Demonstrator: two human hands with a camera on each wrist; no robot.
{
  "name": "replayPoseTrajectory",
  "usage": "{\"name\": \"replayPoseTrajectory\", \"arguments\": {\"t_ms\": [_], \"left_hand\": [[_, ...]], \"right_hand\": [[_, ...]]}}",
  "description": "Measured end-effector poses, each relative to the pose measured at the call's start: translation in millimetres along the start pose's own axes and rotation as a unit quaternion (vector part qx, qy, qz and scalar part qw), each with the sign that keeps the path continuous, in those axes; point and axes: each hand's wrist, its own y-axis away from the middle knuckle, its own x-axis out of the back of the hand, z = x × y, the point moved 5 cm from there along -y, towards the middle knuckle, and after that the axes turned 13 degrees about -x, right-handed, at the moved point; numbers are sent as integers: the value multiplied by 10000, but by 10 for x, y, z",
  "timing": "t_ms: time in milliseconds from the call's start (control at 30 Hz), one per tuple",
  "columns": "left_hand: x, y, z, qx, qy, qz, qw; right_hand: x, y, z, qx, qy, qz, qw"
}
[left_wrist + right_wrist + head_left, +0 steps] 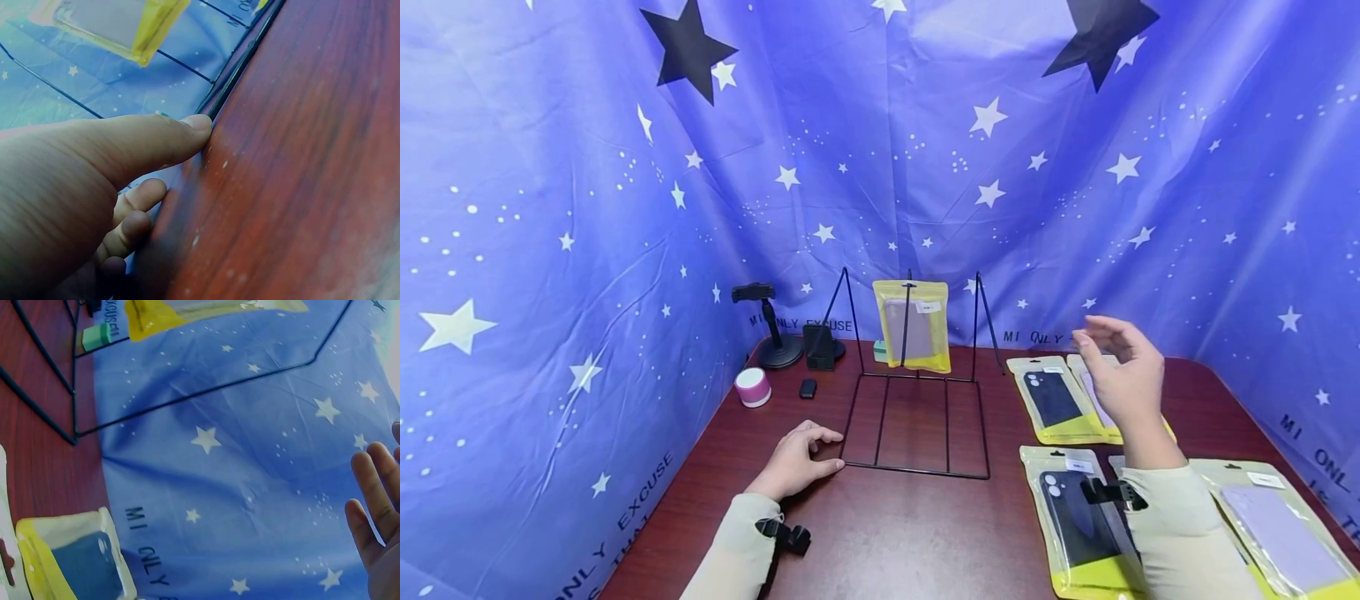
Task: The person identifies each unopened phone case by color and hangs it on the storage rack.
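Note:
A black wire display rack stands on the table, with one yellow-edged pouch hanging from its middle hook. That pouch holds a light purple phone case. My left hand rests at the rack's front left corner, thumb tip against the wire, other fingers loosely bent beside it. Raised above the right side of the table, my right hand holds nothing, its fingers apart in the right wrist view. Below it lie several pouched phone cases, including a dark one at the back and another dark one in front.
A light purple pouched case lies at the right edge. Behind the left hand are a pink-and-white round container, a small black object, and a black phone stand. A starry blue curtain encloses the table.

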Motion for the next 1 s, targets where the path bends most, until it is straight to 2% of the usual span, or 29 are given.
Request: {"name": "replayPoseTrajectory", "arguments": {"t_ms": [233, 500, 733, 1000], "left_hand": [[2, -9, -8, -65, 12, -24, 10000], [11, -5, 8, -63, 64, -19, 10000], [6, 1, -3, -75, 48, 15, 10000], [2, -3, 2, -94, 80, 25, 9999]], "right_hand": [[246, -39, -55, -255, -120, 234, 9993], [498, -107, 29, -445, 204, 632, 9968], [646, -162, 222, -803, 514, 784, 9924], [809, -194, 567, -1583, 811, 625, 9821]]}}
